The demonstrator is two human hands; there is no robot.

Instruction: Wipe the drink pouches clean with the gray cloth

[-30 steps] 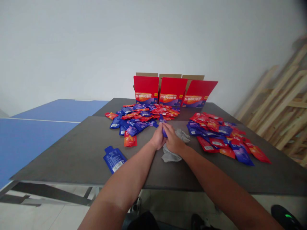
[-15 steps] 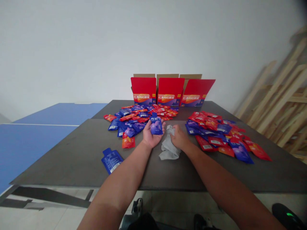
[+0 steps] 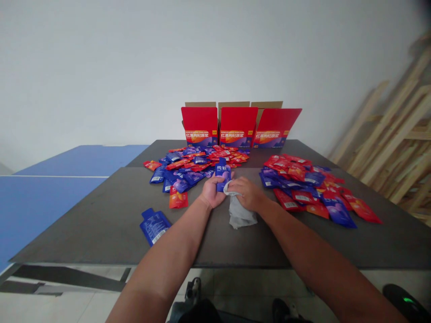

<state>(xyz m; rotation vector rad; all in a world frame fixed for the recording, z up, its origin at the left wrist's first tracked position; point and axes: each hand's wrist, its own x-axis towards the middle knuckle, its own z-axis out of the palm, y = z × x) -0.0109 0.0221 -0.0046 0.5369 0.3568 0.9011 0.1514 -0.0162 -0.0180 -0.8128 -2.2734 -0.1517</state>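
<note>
My left hand point(image 3: 211, 192) holds a blue pouch point(image 3: 221, 169) upright, its thumb across the printed front. In my right hand point(image 3: 247, 193) is a crumpled pale grey cloth point(image 3: 241, 213); one edge of it lies against the pouch's lower right side, and the rest hangs toward the tabletop. Beside my left forearm lies a single blue pouch point(image 3: 155, 225), label side up. Just beyond my hands spreads a mixed pile of red and blue pouches point(image 3: 188, 166). A second mixed pile point(image 3: 299, 184) sits to the right of my right hand.
Three open red boxes point(image 3: 237, 121) stand in a row at the back of the dark grey table point(image 3: 111, 220). A blue table with a white line point(image 3: 57, 193) adjoins at the left. Wooden slats point(image 3: 400, 139) lean on the right.
My right hand has brought the cloth left against the pouch. My left thumb has folded over the pouch, which was lying on an open palm before.
</note>
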